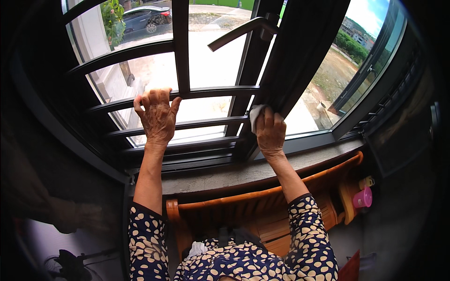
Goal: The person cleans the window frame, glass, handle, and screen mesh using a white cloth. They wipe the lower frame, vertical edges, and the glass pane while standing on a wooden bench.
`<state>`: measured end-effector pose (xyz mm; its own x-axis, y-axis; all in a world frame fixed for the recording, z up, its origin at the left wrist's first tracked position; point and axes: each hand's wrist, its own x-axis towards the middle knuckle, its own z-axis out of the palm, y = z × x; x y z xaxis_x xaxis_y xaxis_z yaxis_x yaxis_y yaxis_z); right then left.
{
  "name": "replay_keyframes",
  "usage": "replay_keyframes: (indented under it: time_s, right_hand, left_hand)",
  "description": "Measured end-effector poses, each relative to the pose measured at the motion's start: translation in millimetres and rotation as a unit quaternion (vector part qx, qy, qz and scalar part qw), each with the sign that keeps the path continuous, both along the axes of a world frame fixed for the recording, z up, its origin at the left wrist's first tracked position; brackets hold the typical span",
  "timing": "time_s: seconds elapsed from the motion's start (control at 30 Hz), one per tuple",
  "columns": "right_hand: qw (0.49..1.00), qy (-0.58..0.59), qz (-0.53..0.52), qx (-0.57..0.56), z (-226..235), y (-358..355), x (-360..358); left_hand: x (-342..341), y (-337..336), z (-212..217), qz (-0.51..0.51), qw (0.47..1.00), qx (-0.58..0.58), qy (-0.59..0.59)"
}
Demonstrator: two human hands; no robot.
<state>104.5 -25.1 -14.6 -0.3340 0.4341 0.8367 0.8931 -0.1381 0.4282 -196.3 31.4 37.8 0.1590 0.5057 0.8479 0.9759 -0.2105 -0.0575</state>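
My left hand [158,114] is raised to a dark metal window grille [182,65]. Its fingers curl over one of the crossbars [215,92], and the fingertips are partly lost in the glare. In my right hand [271,136] is a folded white cloth [256,115], gripped under the fingers and pressed to the dark upright window frame [286,70] at the right end of the bars. A grey window handle [241,33] sticks out above, away from both hands.
Below the window runs a grey stone sill [225,177]. Under it stands a wooden slatted bench [276,229], close in front of me. A pink cup [362,198] rests by the bench's right end. At lower left is a dark fan [70,264]. Outside, a dark car [146,19] is parked.
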Motion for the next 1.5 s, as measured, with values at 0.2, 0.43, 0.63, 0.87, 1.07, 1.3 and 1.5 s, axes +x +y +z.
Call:
replay_keyframes:
  time_s: [0.2,0.43,0.63,0.87,1.07,1.3,1.5]
  right_hand:
    - [0.984,0.079,0.094,-0.130,-1.2,-8.6,7.8]
    - [0.993,0.080,0.080,0.040,26.0,6.1,-3.5]
    - [0.978,0.186,0.085,-0.043,-30.6,18.0,-34.4]
    - [0.962,0.148,0.172,-0.151,-32.1,34.0,-84.8]
    - [0.953,0.093,0.199,-0.207,-21.6,29.1,-57.7]
    - [0.958,0.076,0.246,-0.124,-23.6,36.5,-24.1]
    - [0.940,0.063,0.309,-0.126,-17.2,50.4,-70.6]
  left_hand:
    - [1.7,1.8,1.5,0.001,1.000,-0.006,0.004]
    - [-0.2,-6.7,-0.7,-0.043,0.998,-0.019,-0.031]
    - [-6.4,-40.7,-47.6,-0.067,0.988,0.031,-0.134]
    - [6.7,-46.6,-96.4,-0.022,0.980,-0.150,-0.130]
    - [7.9,-47.6,-99.2,0.011,0.974,-0.188,-0.125]
    - [3.5,-48.6,-98.3,0.005,0.968,-0.220,-0.121]
    - [6.3,-48.7,-99.2,0.001,0.972,-0.195,-0.134]
